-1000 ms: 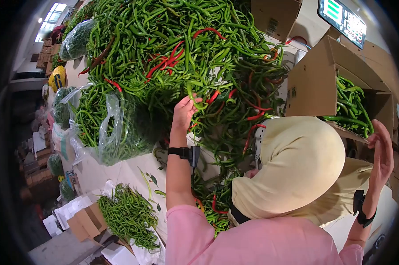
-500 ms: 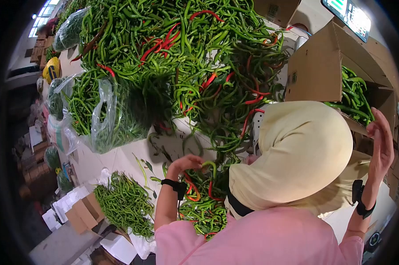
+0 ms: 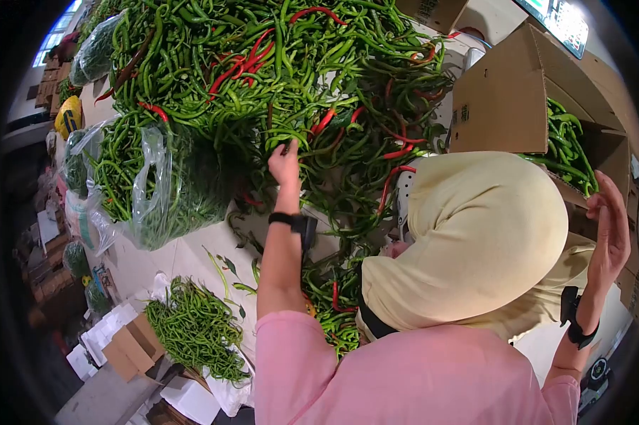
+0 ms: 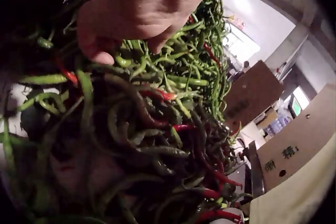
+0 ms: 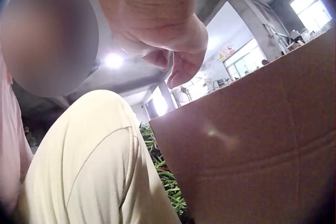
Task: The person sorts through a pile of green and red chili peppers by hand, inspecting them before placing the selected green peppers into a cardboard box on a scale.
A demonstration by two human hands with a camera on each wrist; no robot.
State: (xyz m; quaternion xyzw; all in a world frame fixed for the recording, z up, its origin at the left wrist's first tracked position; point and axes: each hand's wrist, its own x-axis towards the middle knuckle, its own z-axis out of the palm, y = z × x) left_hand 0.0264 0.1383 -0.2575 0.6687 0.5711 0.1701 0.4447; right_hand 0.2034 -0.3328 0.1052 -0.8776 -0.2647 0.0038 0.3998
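Observation:
In the head view, long green chili peppers (image 3: pixel 192 71) lie in a big heap, with a few red chilies (image 3: pixel 241 67) among them. My left hand (image 3: pixel 285 166) reaches into the near edge of this heap, fingertips down among the peppers. In the left wrist view, the thumb of the left hand (image 4: pixel 142 19) points down beside a green chili (image 4: pixel 123 61); whether the fingers pinch one I cannot tell. My right hand (image 3: pixel 609 227) is raised beside an open cardboard box (image 3: pixel 500 95) of green chilies (image 3: pixel 567 145), its fingers loosely bent and holding nothing.
A clear plastic bag (image 3: pixel 149 184) of chilies stands left of the heap. Farther down lies a smaller pile of thin green chilies (image 3: pixel 192 329) near cardboard pieces (image 3: pixel 132 350). My bent knee (image 3: pixel 482 234) sits between the heap and the box. A lit scale display (image 3: pixel 567 25) stands behind.
My left hand carried a green chili from the heap down to the peppers beside my knee, then came back up to the heap without it. My right hand stayed by the box.

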